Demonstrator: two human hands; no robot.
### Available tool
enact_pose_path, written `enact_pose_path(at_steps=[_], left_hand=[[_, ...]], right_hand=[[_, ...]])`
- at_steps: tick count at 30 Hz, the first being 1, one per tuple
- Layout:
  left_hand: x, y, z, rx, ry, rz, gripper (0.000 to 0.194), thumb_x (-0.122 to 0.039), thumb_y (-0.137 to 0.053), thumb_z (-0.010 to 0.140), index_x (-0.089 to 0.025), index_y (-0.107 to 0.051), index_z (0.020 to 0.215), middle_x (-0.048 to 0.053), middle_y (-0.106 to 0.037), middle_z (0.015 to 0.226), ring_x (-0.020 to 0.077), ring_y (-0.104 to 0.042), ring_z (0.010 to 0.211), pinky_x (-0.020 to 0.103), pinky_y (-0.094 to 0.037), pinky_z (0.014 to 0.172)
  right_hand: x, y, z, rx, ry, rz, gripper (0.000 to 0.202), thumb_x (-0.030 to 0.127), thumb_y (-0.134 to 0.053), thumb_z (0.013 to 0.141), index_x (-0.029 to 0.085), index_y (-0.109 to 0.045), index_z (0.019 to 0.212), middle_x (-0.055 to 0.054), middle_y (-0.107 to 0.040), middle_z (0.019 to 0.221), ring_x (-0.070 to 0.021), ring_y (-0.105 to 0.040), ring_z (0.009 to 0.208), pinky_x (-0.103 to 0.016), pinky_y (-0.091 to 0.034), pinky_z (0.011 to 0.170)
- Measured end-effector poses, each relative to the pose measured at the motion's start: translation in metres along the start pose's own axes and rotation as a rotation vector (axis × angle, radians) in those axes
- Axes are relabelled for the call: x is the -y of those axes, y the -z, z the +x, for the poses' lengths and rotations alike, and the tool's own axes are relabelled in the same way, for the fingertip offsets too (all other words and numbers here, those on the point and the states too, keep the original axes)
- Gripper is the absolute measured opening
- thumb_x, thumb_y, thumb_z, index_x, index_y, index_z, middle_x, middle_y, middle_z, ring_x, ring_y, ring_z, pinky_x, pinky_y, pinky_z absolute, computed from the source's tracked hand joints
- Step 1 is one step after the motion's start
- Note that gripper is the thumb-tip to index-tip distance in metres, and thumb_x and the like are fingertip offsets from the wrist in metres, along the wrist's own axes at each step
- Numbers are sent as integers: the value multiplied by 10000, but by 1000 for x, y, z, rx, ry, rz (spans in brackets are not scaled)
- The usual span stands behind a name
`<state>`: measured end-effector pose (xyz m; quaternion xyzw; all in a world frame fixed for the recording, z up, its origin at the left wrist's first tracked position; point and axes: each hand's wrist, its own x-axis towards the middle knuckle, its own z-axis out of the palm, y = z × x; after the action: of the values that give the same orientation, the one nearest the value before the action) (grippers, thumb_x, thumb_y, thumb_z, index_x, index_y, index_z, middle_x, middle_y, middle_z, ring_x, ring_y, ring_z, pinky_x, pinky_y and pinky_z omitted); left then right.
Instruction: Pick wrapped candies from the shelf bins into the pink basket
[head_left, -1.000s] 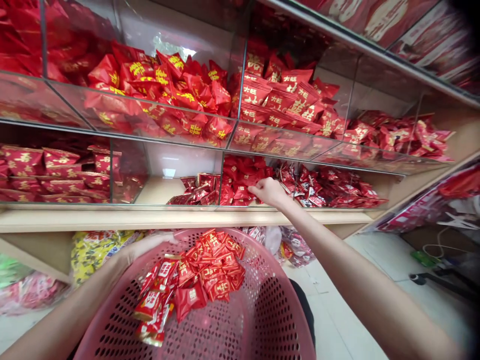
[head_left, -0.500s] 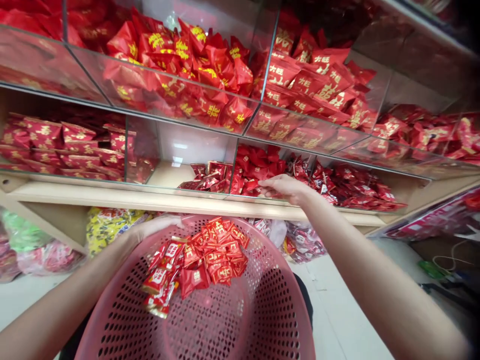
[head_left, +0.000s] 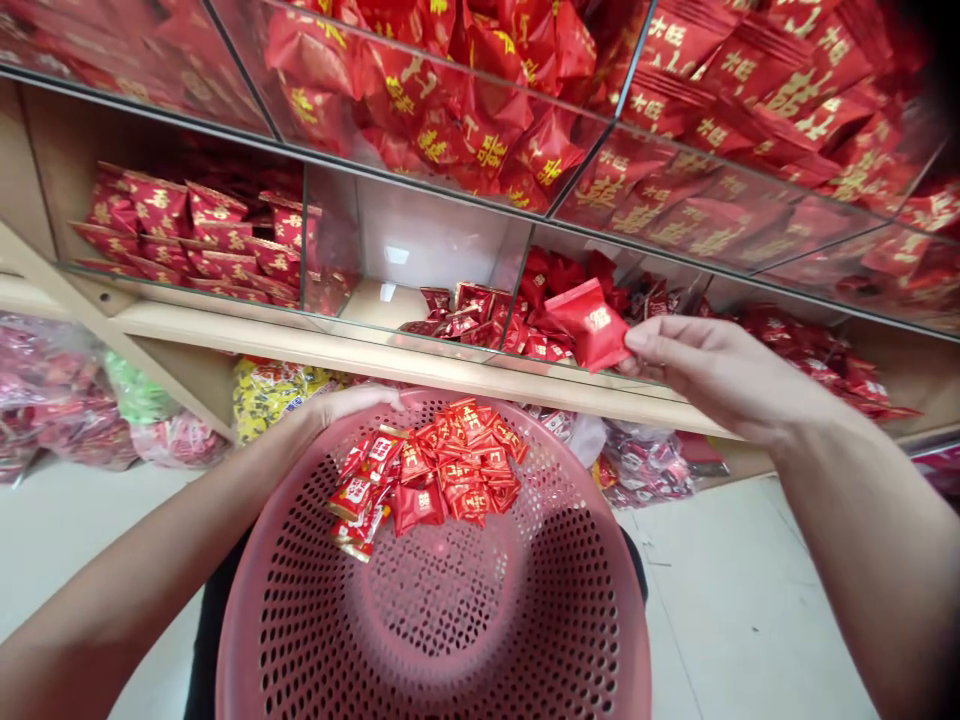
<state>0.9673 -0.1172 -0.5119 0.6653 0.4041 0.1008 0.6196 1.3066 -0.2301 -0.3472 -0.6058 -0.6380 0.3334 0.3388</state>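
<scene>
Between the thumb and fingers of my right hand [head_left: 705,365] is a red candy packet [head_left: 592,325] with a small gold mark, held up in front of the lower shelf. My left hand [head_left: 356,402] grips the far left rim of a pink plastic basket [head_left: 615,600] full of holes; some of its fingers are hidden behind the rim. Small red wrapped candies [head_left: 469,460] lie in the basket towards its far side, beside several red-and-white packets [head_left: 364,495]. Behind the held packet, similar red packets [head_left: 544,340] fill a shelf compartment.
Clear dividers split the shelves into compartments. Large red packets [head_left: 487,130] sit above, and dark red ones [head_left: 202,235] at the left. A wooden shelf edge [head_left: 300,345] runs just beyond the basket. Under it stand bags of yellow packets [head_left: 274,395] and pink ones [head_left: 649,465] on the tiled floor.
My right hand has lifted a red candy packet out of the lower compartment and moved right. The view has shifted down and left; my left hand stays on the basket rim.
</scene>
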Motion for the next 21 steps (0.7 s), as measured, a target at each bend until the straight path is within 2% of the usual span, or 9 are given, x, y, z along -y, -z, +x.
enact_pose_path(at_steps=[2, 4, 6, 9, 11, 14, 18, 19, 21], left_hand=[[-1, 0, 0, 13, -12, 23, 304, -332, -540, 661, -260, -706, 905, -44, -645, 1108, 223, -509, 1117, 258, -326, 985], [-1, -1, 1, 16, -2, 19, 317, -337, -542, 656, -248, -704, 913, -37, -642, 1113, 218, -508, 1118, 255, -328, 982], [1, -1, 2, 8, 18, 3, 350, -353, -547, 650, -222, -697, 938, -12, -649, 1103, 221, -522, 1098, 265, -343, 970], [3, -1, 2, -29, 26, 11, 396, -365, -557, 638, -199, -685, 974, 10, -661, 1080, 231, -543, 1061, 282, -360, 952], [4, -1, 1, -58, 20, 43, 396, -361, -554, 635, -206, -686, 974, 3, -666, 1069, 233, -546, 1048, 286, -356, 953], [5, 1, 2, -71, 7, 72, 372, -349, -545, 640, -222, -693, 956, -14, -670, 1061, 230, -543, 1047, 290, -347, 959], [4, 1, 3, -43, -34, 82, 322, -319, -538, 638, -211, -709, 888, -14, -676, 1047, 222, -532, 1064, 284, -337, 965], [3, 0, 3, -40, -39, 84, 308, -313, -537, 634, -206, -712, 864, -11, -680, 1036, 221, -534, 1061, 282, -338, 963], [0, -2, 2, -38, -32, 72, 301, -307, -535, 630, -200, -712, 848, -10, -686, 1021, 220, -541, 1048, 282, -346, 954]], right_hand=[[1, -31, -17, 191, -16, 30, 241, 416, -559, 778, 177, -592, 764, -30, -624, 726, -126, -566, 659, -277, -470, 646], [-7, -74, -31, 486, -7, 43, 223, 380, -524, 807, 178, -597, 749, -15, -626, 749, -120, -566, 706, -267, -461, 681], [-22, -121, -41, 744, 17, 57, 194, 319, -522, 812, 161, -593, 725, 0, -612, 704, -105, -553, 658, -240, -447, 627], [-48, -180, -48, 1016, -1, 45, 158, 268, -554, 787, 143, -588, 697, 15, -599, 661, -85, -535, 599, -202, -418, 558], [-60, -205, -49, 1114, -18, 14, 129, 250, -560, 783, 141, -598, 726, 19, -605, 668, -78, -536, 599, -185, -409, 544], [-62, -220, -49, 1064, 18, -188, 145, 264, -532, 807, 151, -611, 763, 6, -620, 694, -92, -549, 606, -189, -404, 531], [-46, -220, -59, 705, 167, -698, 236, 351, -481, 845, 154, -613, 838, -76, -649, 795, -194, -610, 749, -289, -454, 645], [-42, -220, -63, 655, 213, -776, 249, 356, -465, 855, 150, -601, 893, -92, -653, 809, -215, -618, 772, -314, -462, 670], [-37, -223, -68, 656, 312, -838, 292, 366, -459, 859, 138, -554, 1015, -107, -660, 809, -240, -632, 767, -343, -478, 672]])
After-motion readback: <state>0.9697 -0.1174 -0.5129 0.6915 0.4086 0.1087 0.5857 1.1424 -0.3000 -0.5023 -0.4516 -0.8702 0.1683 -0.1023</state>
